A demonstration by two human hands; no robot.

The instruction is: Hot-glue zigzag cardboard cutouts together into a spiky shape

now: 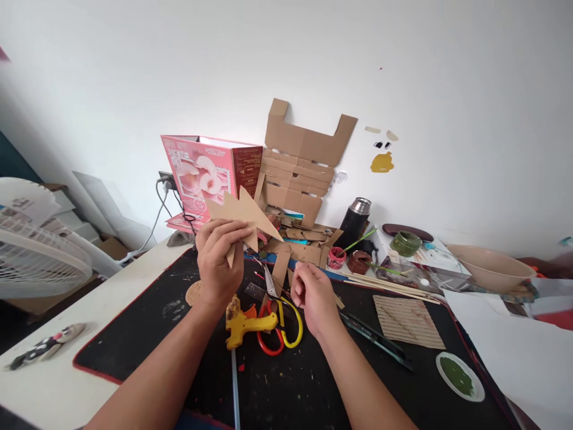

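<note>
My left hand [220, 257] is closed around a pointed, flat piece of cardboard [250, 214], raised above the mat; its spiky tips stick out past my fingers. My right hand [317, 297] hovers lower, with fingers curled and thumb pressed in; whether something small is inside is hidden. Between my forearms lies a yellow glue gun [247, 323] with a glue stick [235, 382] trailing toward me. Beside it rest scissors [293, 327] with red and yellow handles, blades pointing away. A dark green cutter-like tool [378, 340] lies right of my right wrist.
Cardboard scraps [308, 236] pile up behind my hands, before a pink box [203, 173] and an unfolded carton [304, 149]. A thermos [356, 218], paint jars [336, 258] and a bowl [490, 269] stand back right. Corrugated cardboard [408, 321] and a green paint lid [460, 376] lie right.
</note>
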